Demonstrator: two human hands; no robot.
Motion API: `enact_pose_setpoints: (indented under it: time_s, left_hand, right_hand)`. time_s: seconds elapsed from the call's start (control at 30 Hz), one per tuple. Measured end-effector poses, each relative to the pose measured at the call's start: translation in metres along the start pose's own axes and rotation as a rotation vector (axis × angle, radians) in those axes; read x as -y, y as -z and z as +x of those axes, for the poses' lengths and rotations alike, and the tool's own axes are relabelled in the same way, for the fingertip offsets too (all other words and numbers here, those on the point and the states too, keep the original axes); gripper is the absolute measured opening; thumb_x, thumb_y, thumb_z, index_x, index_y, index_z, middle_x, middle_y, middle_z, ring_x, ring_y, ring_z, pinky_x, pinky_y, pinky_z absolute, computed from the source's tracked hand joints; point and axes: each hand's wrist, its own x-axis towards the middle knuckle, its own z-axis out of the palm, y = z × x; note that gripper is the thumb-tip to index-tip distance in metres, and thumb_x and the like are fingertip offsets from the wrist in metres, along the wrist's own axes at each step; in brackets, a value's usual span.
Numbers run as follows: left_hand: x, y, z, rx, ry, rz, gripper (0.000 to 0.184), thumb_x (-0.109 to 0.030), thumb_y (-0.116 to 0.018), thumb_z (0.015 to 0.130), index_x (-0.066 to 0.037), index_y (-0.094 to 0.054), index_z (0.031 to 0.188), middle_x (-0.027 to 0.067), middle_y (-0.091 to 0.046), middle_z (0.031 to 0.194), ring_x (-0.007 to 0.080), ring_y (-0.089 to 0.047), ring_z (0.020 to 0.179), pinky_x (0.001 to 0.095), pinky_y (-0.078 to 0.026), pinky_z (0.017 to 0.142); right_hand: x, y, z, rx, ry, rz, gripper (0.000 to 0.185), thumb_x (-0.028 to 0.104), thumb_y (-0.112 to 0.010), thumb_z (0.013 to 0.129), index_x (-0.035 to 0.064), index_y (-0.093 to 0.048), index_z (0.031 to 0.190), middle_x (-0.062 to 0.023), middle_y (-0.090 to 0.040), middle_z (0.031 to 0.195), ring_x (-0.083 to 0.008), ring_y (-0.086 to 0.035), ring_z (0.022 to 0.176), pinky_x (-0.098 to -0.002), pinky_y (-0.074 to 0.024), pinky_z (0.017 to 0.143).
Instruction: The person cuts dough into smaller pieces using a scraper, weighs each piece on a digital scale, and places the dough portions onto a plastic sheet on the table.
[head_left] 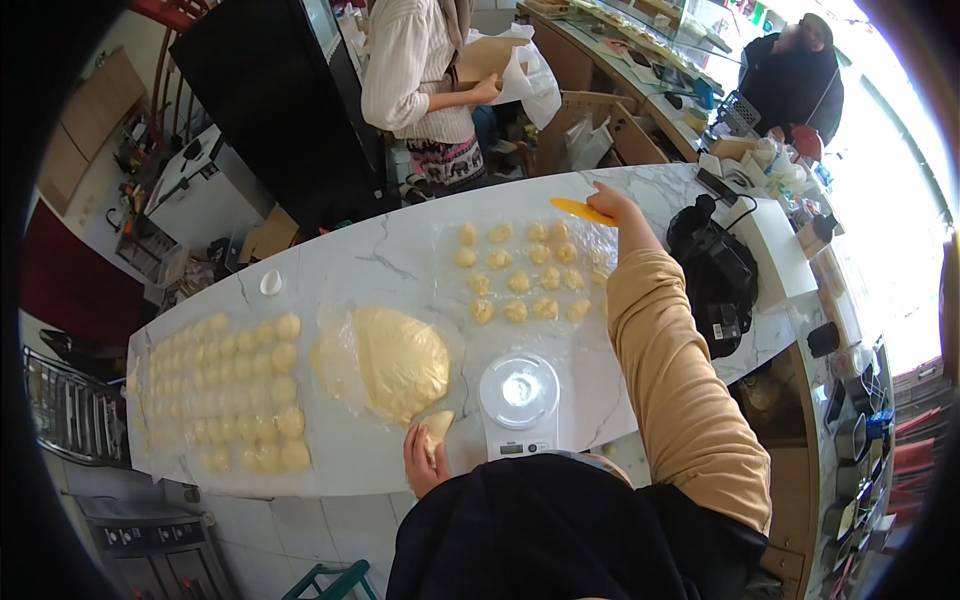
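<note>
My left hand (424, 464) is at the counter's near edge, fingers closed on a piece of dough (438, 428). That piece lies close beside a large mound of yellow dough (402, 355), partly wrapped in clear plastic. Stretched out to the far side, my right hand (616, 204) grips an orange-yellow dough scraper (582, 211) by one end. Below the scraper, several small dough lumps (517, 281) sit in rough rows on plastic film. Between my arms stands a white kitchen scale (519, 400) with a round plate; its display is too small to read.
Rows of smooth dough balls (240, 370) under plastic cover the left end of the marble counter (385, 245). A small white cup (270, 283) stands behind them. A black bag (708, 270) lies right of my right arm. Across the counter, a person (425, 80) holds a white plastic bag (530, 80).
</note>
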Motion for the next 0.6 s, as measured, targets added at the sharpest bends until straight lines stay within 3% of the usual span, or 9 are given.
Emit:
enact_pose_setpoints:
  time_s: [0.07,0.17,0.27,0.33,0.4,0.47,0.57,0.6]
  left_hand:
    - [-0.003,-0.001,0.004,-0.009,-0.018,0.023,0.033,-0.012,-0.064,0.083,-0.005,-0.056,0.114,0.0174,-0.052,0.123,0.0364,-0.052,0.111,0.0425,-0.045,0.091]
    - [-0.003,-0.006,0.005,-0.054,-0.035,0.083,0.040,-0.011,-0.070,0.078,-0.005,-0.056,0.114,0.0172,-0.053,0.122,0.0359,-0.053,0.111,0.0420,-0.046,0.089]
    - [0.001,-0.009,0.002,-0.072,-0.044,0.056,0.039,-0.010,-0.072,0.076,-0.005,-0.058,0.112,0.0174,-0.056,0.117,0.0357,-0.054,0.108,0.0408,-0.048,0.087]
    - [0.012,-0.007,-0.002,-0.016,-0.055,0.083,0.038,-0.011,-0.072,0.077,-0.005,-0.059,0.111,0.0176,-0.058,0.113,0.0357,-0.056,0.106,0.0400,-0.048,0.087]
    - [0.019,-0.005,-0.013,0.030,-0.053,0.034,0.037,-0.013,-0.073,0.076,-0.005,-0.059,0.110,0.0177,-0.059,0.110,0.0360,-0.057,0.104,0.0398,-0.048,0.086]
    - [0.020,-0.004,-0.009,0.076,-0.083,0.022,0.040,-0.014,-0.074,0.075,-0.004,-0.059,0.111,0.0179,-0.059,0.110,0.0361,-0.057,0.103,0.0398,-0.048,0.087]
    - [0.010,0.002,-0.002,0.121,-0.146,0.076,0.051,-0.018,-0.078,0.071,-0.004,-0.056,0.115,0.0181,-0.055,0.118,0.0355,-0.054,0.108,0.0399,-0.047,0.088]
    - [0.005,0.005,0.003,0.108,-0.180,0.097,0.056,-0.019,-0.080,0.069,-0.004,-0.055,0.117,0.0181,-0.053,0.121,0.0352,-0.052,0.110,0.0400,-0.047,0.089]
  right_hand:
    - [0.016,0.008,-0.015,0.048,-0.042,-0.008,0.080,0.015,-0.050,0.069,0.0040,-0.025,0.144,-0.0218,-0.057,0.121,-0.0291,-0.057,0.109,-0.0365,-0.0440,0.088]
    - [0.008,0.001,-0.003,-0.066,0.049,-0.098,0.076,0.017,-0.051,0.070,0.0024,-0.031,0.141,-0.0210,-0.061,0.113,-0.0292,-0.059,0.103,-0.0365,-0.0450,0.085]
    - [0.019,-0.011,-0.003,-0.113,0.184,-0.190,0.065,0.030,-0.055,0.079,-0.0004,-0.042,0.134,-0.0201,-0.062,0.111,-0.0287,-0.060,0.101,-0.0357,-0.0453,0.085]
    - [0.062,-0.024,-0.037,0.291,0.267,0.035,0.065,0.048,-0.055,0.084,-0.0021,-0.052,0.125,-0.0181,-0.062,0.110,-0.0267,-0.059,0.097,-0.0337,-0.0449,0.084]
    - [0.124,-0.050,-0.129,0.418,0.318,-0.099,0.062,0.053,-0.053,0.088,0.0014,-0.055,0.123,-0.0104,-0.063,0.101,-0.0185,-0.056,0.094,-0.0308,-0.0440,0.083]
    - [0.136,-0.081,-0.173,0.464,0.561,-0.078,0.061,0.053,-0.055,0.085,-0.0007,-0.058,0.115,-0.0138,-0.062,0.102,-0.0223,-0.057,0.090,-0.0328,-0.0436,0.082]
    - [0.162,-0.099,-0.247,0.722,0.586,0.010,0.055,0.047,-0.058,0.086,-0.0002,-0.056,0.115,-0.0146,-0.062,0.101,-0.0231,-0.058,0.095,-0.0339,-0.0434,0.084]
    - [0.163,-0.112,-0.264,0.621,0.688,0.058,0.046,0.038,-0.057,0.089,0.0000,-0.050,0.114,-0.0176,-0.063,0.095,-0.0293,-0.060,0.090,-0.0370,-0.0455,0.079]
